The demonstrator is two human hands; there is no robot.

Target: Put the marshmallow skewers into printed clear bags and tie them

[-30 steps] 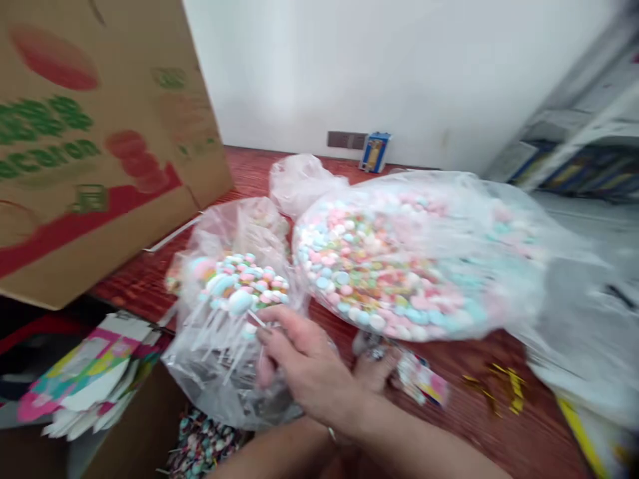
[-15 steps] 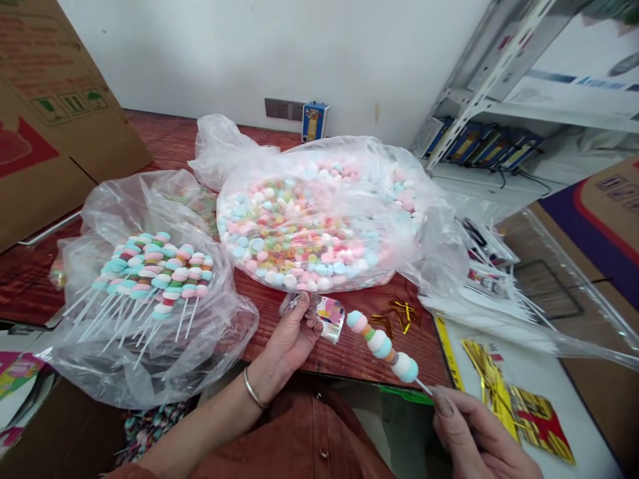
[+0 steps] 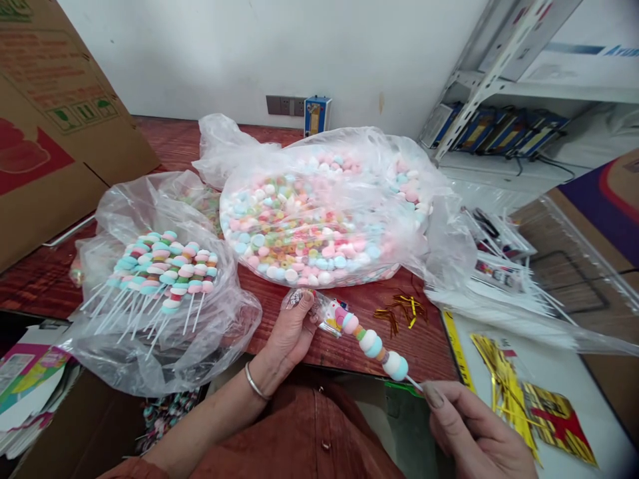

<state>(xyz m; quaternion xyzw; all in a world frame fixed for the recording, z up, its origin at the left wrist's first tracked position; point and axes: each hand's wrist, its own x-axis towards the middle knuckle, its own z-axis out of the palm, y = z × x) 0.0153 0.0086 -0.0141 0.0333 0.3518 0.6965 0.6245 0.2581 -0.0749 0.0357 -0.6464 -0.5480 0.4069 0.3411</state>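
Note:
My left hand (image 3: 292,326), with a bangle at the wrist, pinches a small printed clear plastic bag (image 3: 327,317) over the front of the table. Between the thumb and fingers of my right hand (image 3: 464,422) is the white stick of a marshmallow skewer (image 3: 372,344). Pink, white and blue marshmallows with coloured gummy rings are threaded along it. The skewer slants up and left, its tip at the mouth of the bag; whether the tip is inside I cannot tell. Finished skewers (image 3: 170,266) lie on a clear plastic sheet at the left.
A large clear bag of loose marshmallows and gummy rings (image 3: 309,226) fills the table's middle. Gold twist ties (image 3: 402,311) lie beside the skewer, more gold ties (image 3: 502,379) at right. White sticks (image 3: 514,293) lie in plastic. Cardboard boxes (image 3: 64,120) and a shelf (image 3: 474,120) stand around.
My right hand has moved the marshmallow skewer left, bringing its tip from beside the plastic bag to the bag's mouth. The view has shifted slightly.

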